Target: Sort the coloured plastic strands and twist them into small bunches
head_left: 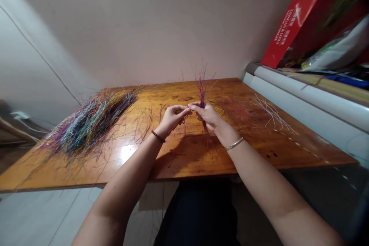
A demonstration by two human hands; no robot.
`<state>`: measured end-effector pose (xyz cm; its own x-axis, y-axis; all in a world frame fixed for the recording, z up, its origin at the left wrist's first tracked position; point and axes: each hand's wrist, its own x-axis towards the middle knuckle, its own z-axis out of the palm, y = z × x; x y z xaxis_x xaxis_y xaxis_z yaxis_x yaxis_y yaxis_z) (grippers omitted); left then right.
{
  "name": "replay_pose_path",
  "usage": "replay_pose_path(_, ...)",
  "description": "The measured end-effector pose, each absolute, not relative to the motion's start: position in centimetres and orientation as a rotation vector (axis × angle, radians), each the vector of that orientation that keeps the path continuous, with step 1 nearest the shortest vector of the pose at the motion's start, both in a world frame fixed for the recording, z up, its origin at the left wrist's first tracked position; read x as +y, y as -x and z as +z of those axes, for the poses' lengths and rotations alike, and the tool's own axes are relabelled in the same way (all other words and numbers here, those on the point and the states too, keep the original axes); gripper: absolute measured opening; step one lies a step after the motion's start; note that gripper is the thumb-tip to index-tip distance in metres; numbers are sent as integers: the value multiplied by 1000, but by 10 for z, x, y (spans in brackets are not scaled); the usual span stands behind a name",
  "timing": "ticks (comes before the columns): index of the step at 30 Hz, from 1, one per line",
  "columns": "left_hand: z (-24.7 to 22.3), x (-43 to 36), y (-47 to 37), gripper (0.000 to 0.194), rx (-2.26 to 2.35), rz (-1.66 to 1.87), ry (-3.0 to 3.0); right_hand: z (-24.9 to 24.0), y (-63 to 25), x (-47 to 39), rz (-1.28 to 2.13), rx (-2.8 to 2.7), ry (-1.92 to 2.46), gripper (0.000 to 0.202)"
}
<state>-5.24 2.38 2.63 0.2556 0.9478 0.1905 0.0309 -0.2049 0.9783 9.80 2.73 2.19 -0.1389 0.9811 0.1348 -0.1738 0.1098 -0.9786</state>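
— Above the glossy wooden table [178, 153]: what's pinched?
— Thin red-purple thread bundle [201, 92], upright in the right hand [208, 115]; left hand [173, 117] nips it from nine o'clock; strands rise toward twelve.

- The wooden table [178, 153] under my arms is varnished and glossy, throwing back light.
- The strands [201, 92] I pinch look like thin, shiny plastic, perhaps.
- At nine o'clock, the multicoloured pile [89, 123] glints alike.
- My bracelet [235, 143] is smooth metal.
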Motion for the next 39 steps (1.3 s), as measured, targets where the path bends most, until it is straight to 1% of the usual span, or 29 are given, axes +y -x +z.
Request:
replay_pose_path(13,21,27,53,39,963,1076,-1604,20,-98,34,1146,-1065,965,39)
replay_pose_path(16,21,27,53,40,962,1083,-1589,21,-98,33,1138,-1085,972,35)
replay_pose_path(22,24,26,54,41,970,1113,-1516,25,-97,27,1113,-1175,999,21)
replay_pose_path(27,26,25,55,41,987,1110,-1514,26,-97,26,1154,-1216,1018,18)
replay_pose_path(30,26,23,55,40,983,1077,-1492,24,-99,27,1171,-1239,997,20)
replay_pose_path(35,28,22,54,40,967,1016,-1517,22,-100,29,1207,-1256,986,30)
replay_pose_path(39,27,23,52,38,988,1022,-1536,21,-98,31,1162,-1208,992,29)
